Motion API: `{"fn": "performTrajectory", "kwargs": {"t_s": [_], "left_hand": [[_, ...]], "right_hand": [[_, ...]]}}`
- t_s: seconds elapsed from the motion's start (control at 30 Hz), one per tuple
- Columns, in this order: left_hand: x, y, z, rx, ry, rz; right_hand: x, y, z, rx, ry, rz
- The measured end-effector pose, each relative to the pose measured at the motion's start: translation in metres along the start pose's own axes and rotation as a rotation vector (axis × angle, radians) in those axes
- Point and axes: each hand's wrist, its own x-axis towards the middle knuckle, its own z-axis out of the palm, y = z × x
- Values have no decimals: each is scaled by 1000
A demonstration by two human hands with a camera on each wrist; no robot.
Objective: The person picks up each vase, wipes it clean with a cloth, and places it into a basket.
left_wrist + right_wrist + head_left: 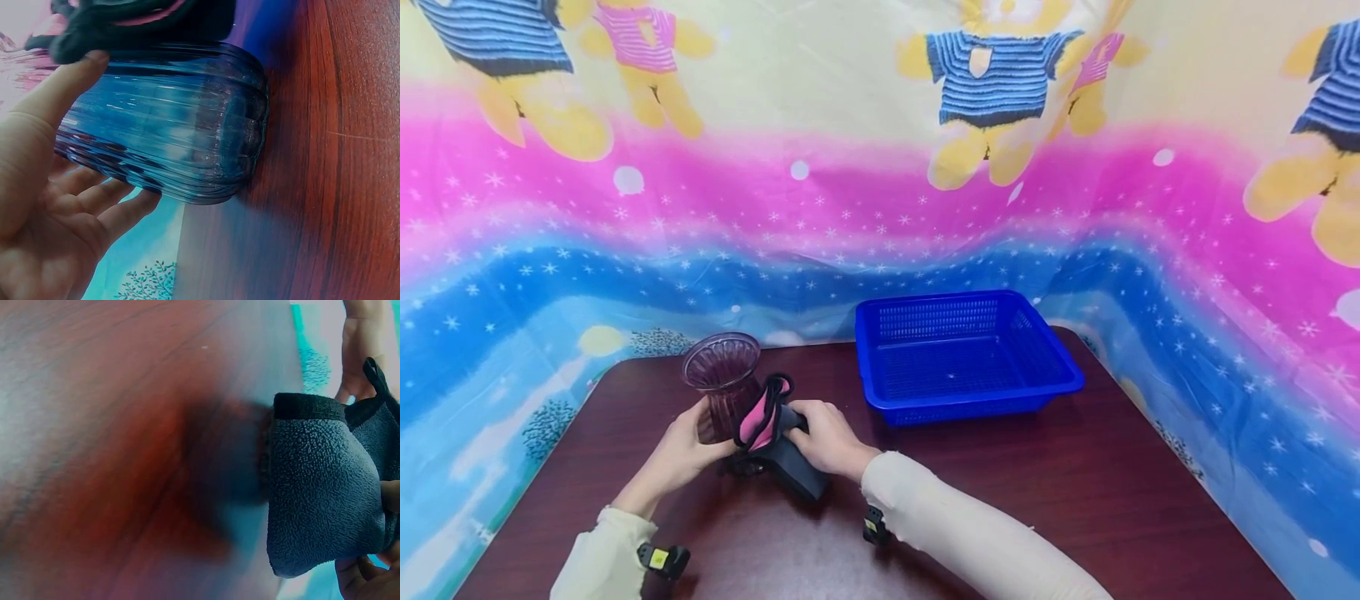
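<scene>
A ribbed, see-through glass vase [722, 410] with a flared rim stands at the left of the table. My left hand [679, 454] grips its side, thumb on the near face and fingers round the far face, as the left wrist view shows on the vase [165, 125]. Against the vase's right side, my right hand [831, 437] holds a grey fleecy cloth [797, 468] with black trim and a pink face. In the right wrist view the grey cloth [325, 487] hangs folded and hides most of the vase. The left thumb tip meets the cloth's black edge.
A blue plastic basket [970, 402] with mesh sides sits at the back right of the dark red-brown table [1000, 483]. A printed curtain [820, 208] with bears and snowflakes hangs behind and beside the table.
</scene>
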Motion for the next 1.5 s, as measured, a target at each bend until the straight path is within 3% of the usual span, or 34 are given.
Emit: {"fn": "performTrajectory", "kwargs": {"t_s": [0.3, 0.73, 1.2, 1.5], "left_hand": [[-1, 4, 0, 13, -11, -34], [-1, -1, 2, -12, 7, -13], [-2, 2, -1, -8, -21, -30], [-2, 2, -2, -9, -14, 18]], "right_hand": [[-8, 13, 12, -41, -33, 42], [-14, 24, 23, -80, -75, 58], [-10, 19, 18, -2, 17, 29], [-1, -2, 3, 28, 70, -2]]}}
